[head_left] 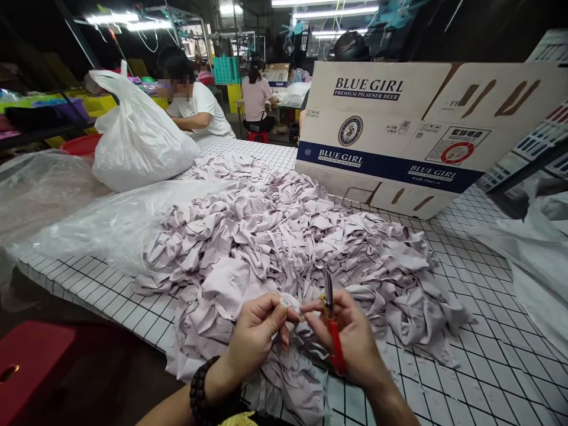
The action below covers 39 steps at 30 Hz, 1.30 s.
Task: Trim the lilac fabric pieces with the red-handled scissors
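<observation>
A large heap of pale mauve fabric pieces [306, 236] lies across the table in front of me. My left hand [257, 331] is closed, its thumb and finger pinching a small whitish piece of fabric [290, 303] above the near edge of the heap. Just to its right, my right hand [355, 340] holds a pair of scissors [336, 343] with red handles, the dark blades pointing up and away. The right fingertips reach toward the same small piece; whether they grip it I cannot tell. A dark beaded bracelet [202, 384] circles my left wrist.
A white checked table [479, 331] carries the heap. Behind it stands a BLUE GIRL beer carton [381, 130]. At the left are a tied white plastic bag [137, 136] and clear plastic sheeting [102, 228]. A red stool [35, 367] stands lower left. Two people [199, 109] sit working beyond.
</observation>
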Available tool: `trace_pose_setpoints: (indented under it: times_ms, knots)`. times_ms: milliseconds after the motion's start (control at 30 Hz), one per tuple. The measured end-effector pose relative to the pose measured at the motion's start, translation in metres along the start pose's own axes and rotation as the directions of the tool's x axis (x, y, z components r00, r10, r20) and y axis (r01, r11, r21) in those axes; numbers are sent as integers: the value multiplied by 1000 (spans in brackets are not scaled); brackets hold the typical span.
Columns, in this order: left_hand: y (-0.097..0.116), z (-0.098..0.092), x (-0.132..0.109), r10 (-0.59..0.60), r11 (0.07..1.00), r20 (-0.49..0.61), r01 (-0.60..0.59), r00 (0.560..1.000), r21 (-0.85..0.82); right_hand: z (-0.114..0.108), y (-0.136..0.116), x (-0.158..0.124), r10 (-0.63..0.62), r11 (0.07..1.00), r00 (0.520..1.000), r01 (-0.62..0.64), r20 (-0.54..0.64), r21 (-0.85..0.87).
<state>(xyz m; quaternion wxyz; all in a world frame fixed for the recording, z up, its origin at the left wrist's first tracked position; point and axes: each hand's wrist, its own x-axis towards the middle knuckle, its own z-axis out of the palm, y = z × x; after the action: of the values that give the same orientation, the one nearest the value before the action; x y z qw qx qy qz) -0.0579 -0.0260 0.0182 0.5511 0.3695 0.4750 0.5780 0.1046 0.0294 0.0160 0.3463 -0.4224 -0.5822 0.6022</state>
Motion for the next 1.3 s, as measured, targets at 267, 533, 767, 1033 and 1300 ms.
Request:
trace_pose_setpoints:
  times_ms: [267, 533, 767, 1033, 1300]
  knots:
    - [-2, -1, 3, 235, 878, 90, -251, 968, 407, -23, -25, -26, -89, 649, 996, 60, 2, -758]
    - [3, 0, 2, 286, 805, 156, -325, 945, 495, -16, -21, -26, -187, 556, 982, 124, 22, -822]
    - [5, 0, 2, 269, 834, 175, -320, 947, 449, -16, -22, -26, -180, 522, 983, 126, 35, -844]
    - [1, -2, 3, 280, 852, 186, -333, 942, 405, -17, -27, -27, -153, 480, 987, 113, 44, -870]
    - [-1, -2, 4, 242, 902, 205, -298, 948, 314, -20, -24, -25, -173, 496, 983, 144, 65, -856]
